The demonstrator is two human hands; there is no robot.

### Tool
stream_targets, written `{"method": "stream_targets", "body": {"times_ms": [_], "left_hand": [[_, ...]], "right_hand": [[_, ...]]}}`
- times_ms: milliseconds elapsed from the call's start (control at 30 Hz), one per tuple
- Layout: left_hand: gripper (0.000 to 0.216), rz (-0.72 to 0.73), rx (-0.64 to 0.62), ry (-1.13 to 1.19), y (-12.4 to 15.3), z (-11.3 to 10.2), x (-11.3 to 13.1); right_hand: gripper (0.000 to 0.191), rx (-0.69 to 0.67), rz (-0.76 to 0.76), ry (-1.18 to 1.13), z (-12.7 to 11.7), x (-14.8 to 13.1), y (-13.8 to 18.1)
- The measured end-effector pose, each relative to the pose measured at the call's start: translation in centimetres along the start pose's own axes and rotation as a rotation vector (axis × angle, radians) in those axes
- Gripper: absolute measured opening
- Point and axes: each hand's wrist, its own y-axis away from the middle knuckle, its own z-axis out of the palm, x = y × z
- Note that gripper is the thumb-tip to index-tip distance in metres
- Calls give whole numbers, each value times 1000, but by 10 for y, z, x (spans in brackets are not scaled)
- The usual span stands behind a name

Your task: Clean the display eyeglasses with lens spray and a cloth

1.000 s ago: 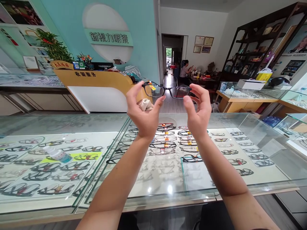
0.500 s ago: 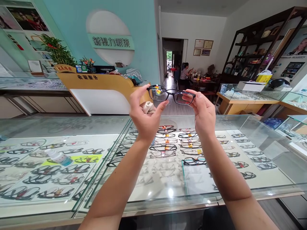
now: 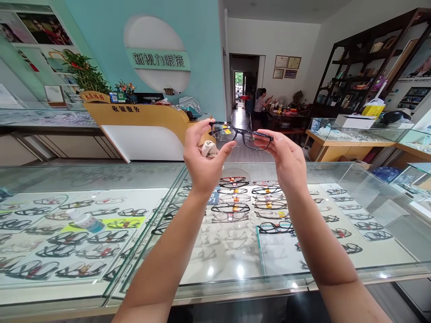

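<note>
A pair of dark-framed eyeglasses (image 3: 239,131) is held up above the glass display case (image 3: 235,262). My left hand (image 3: 206,157) grips its left end, and a crumpled pale cloth (image 3: 209,149) is tucked in the same palm. At the other end, the fingers of my right hand (image 3: 290,154) pinch the frame near the hinge. A yellow mark shows on or through the left lens. Below my hands, rows of eyeglasses (image 3: 230,207) lie inside the case.
A spray bottle (image 3: 85,220) with blue liquid stands on the left case. Beyond is a yellow-and-white counter (image 3: 144,134) with a plant (image 3: 81,72). A person (image 3: 261,107) sits at a table far back. Another display counter (image 3: 350,139) stands at right.
The eyeglasses have tilted slightly, their right end a little lower. My right hand has shifted slightly right. The whole view has moved a little.
</note>
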Motion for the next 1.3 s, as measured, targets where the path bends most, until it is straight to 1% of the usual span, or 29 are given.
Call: {"method": "stream_targets", "body": {"times_ms": [100,200,267,400,533,600,667,767,833,933,1000,1067,1133,1167,1233,1267,1300], "left_hand": [[68,100,-85,-88,-6,-8,2],[63,202,-185,-190,-10,-14,7],[58,252,-218,-220,-11,-16,12],[51,312,-252,-205,-11,-17,20],[48,322,-255,-150,-9,-16,25],[48,281,-267,-112,-8,-15,26],[51,207,-295,-60,-6,-14,25],[60,84,-339,45,-5,-14,24],[65,26,-361,116,-4,-14,22],[65,-31,-389,177,-5,-15,22],[65,-48,-399,175,-6,-15,24],[67,-61,-381,137,-6,-15,28],[67,-92,-293,80,-4,-16,37],[61,-121,-224,49,-2,-17,43],[33,-199,-98,3,7,-21,60],[19,-251,-73,-9,14,-25,69],[16,-308,-86,-5,22,-28,78]], "right_hand": [[24,-15,-69,162,-9,-6,-2],[15,-83,-170,393,-13,-9,-3],[10,-122,-193,491,-13,-9,-3],[8,-175,-215,536,-13,-5,-3],[11,-241,-237,543,-17,-2,-4],[12,-261,-230,535,-19,-2,-5],[12,-278,-197,503,-20,-2,-5],[14,-314,-106,416,-20,-1,-5],[17,-352,-17,332,-19,-1,-6],[25,-406,97,212,-20,2,-6],[29,-406,115,185,-20,3,-6],[29,-371,79,202,-20,4,-4],[24,-303,0,279,-19,1,-2],[20,-262,-50,335,-18,-1,0],[16,-183,-140,444,-15,-7,5],[15,-155,-175,481,-13,-11,8],[15,-138,-202,505,-10,-14,13]]}}
